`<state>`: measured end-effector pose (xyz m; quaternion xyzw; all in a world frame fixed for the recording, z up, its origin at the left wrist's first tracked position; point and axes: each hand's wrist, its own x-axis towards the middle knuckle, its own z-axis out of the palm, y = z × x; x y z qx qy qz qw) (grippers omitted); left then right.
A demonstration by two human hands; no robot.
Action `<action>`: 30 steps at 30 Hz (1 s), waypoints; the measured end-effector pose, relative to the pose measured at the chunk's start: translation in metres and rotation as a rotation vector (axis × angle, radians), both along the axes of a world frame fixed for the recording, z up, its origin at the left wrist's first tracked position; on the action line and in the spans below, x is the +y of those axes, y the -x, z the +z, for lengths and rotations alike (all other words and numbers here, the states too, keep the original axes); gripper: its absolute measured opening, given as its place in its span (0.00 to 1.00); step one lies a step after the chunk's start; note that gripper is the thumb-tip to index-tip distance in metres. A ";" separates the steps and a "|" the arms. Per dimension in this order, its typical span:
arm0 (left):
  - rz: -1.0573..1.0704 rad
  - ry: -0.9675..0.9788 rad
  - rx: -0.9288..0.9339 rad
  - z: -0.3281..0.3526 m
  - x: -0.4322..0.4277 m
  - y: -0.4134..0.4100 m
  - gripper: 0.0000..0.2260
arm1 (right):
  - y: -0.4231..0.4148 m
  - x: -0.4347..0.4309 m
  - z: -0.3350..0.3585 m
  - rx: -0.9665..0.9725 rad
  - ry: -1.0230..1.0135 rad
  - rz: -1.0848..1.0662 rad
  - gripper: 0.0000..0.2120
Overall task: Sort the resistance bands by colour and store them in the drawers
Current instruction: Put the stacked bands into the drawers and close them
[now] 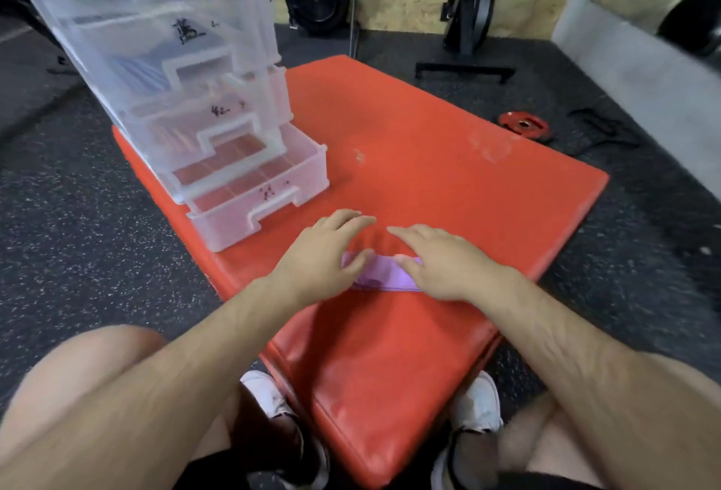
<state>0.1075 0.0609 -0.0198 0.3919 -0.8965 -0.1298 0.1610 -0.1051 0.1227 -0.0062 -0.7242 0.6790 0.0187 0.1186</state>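
Observation:
A purple resistance band lies flat on the red mat, partly covered by both hands. My left hand rests over its left end with the thumb touching the band. My right hand lies over its right end, fingers spread and fairly straight. A clear plastic drawer tower stands at the mat's left corner. Its bottom drawer is pulled out, and the one above it is out a little. Upper drawers hold bands whose colours show faintly through the plastic.
A red weight plate and a black band or strap lie on the dark rubber floor to the right. An exercise machine stands at the back. My knees and white shoes frame the mat's near end.

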 end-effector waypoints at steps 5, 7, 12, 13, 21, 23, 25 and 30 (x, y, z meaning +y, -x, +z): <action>-0.049 -0.129 -0.140 -0.011 0.006 0.026 0.23 | 0.026 0.017 -0.015 -0.133 -0.051 -0.137 0.25; -0.046 -0.160 -0.191 -0.016 0.006 0.031 0.23 | 0.026 0.016 -0.016 -0.173 -0.030 -0.178 0.26; -0.030 -0.155 -0.235 -0.019 0.000 0.030 0.24 | 0.019 0.008 -0.008 -0.161 -0.092 -0.253 0.25; -0.025 -0.176 -0.247 -0.020 -0.001 0.028 0.25 | 0.017 0.007 -0.004 -0.156 -0.084 -0.240 0.24; 0.012 -0.180 -0.229 -0.001 -0.013 0.006 0.08 | 0.007 -0.002 0.027 -0.192 0.146 -0.112 0.09; 0.034 -0.235 -0.065 0.012 -0.016 -0.007 0.03 | 0.000 -0.010 0.034 -0.192 0.245 -0.107 0.10; 0.063 -0.313 0.142 0.029 -0.016 -0.022 0.03 | -0.009 -0.023 0.039 -0.218 0.351 -0.085 0.11; 0.169 -0.042 0.388 0.062 -0.032 -0.072 0.07 | -0.052 -0.060 0.049 -0.373 0.555 0.033 0.14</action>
